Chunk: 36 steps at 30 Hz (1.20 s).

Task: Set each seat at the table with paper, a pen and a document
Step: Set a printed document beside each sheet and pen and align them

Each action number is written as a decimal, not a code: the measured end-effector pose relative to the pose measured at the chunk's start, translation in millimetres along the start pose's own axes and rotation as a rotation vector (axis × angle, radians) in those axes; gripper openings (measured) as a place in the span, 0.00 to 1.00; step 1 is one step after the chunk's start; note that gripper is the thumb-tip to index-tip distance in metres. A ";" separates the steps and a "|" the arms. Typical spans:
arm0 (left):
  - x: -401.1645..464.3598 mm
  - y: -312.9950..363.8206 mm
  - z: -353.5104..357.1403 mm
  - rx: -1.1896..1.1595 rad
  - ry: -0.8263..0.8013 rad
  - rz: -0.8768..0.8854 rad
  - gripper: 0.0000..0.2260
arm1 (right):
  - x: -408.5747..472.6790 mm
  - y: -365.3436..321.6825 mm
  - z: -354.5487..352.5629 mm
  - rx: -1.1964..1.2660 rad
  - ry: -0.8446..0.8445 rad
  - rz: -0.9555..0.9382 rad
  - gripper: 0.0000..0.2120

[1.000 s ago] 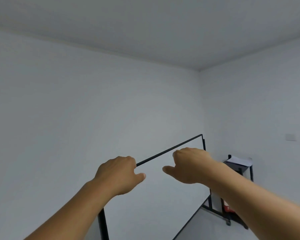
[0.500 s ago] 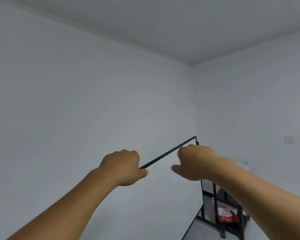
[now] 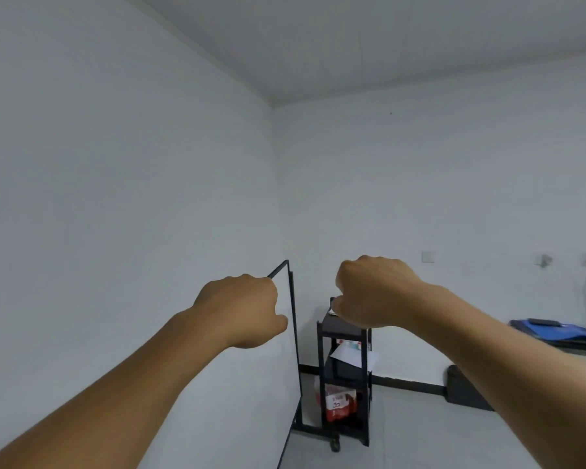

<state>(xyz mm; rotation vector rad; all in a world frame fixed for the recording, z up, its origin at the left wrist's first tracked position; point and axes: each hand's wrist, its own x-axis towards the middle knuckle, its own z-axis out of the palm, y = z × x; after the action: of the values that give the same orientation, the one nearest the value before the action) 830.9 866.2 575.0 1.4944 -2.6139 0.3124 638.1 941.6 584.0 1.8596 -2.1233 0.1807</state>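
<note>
Up by the whiteboard [image 3: 286,336], both hands are raised, left hand [image 3: 242,311] and right hand [image 3: 374,292] each with fingers curled, grip apparently holding nothing. No seat looks set yet, judging from this; loose paper [image 3: 351,357] sits on the black shelf cart [image 3: 344,374], pen and document not visible.

— Can you see what either hand is doing?

— No. The left hand [image 3: 239,311] and right hand [image 3: 374,292] show only their backs; the fingers curl away underneath, so whether either grip holds anything, I cannot tell.

— And that black shelf cart [image 3: 345,377]?

— Its top is partly behind the right hand. The red packet [image 3: 337,401] on its bottom shelf is too blurred to read.

— The blue thing [image 3: 555,333] at the right?

— Smeared, and the forearm covers its near side. The whiteboard [image 3: 293,333] runs off the bottom edge.
</note>
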 end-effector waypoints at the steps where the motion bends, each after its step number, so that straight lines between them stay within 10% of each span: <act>1: 17.2 0.2 3.7 -0.008 0.007 0.022 0.20 | 8.6 6.1 3.4 -0.006 -0.003 0.023 0.14; 36: 672.4 234.4 191.0 -0.107 0.045 0.416 0.20 | 409.6 419.0 272.8 -0.215 -0.141 0.356 0.13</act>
<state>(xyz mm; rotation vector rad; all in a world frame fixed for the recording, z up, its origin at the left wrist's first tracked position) 288.2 373.5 495.5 0.8914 -2.8354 0.2333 141.3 536.5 500.8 1.4024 -2.4478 -0.1012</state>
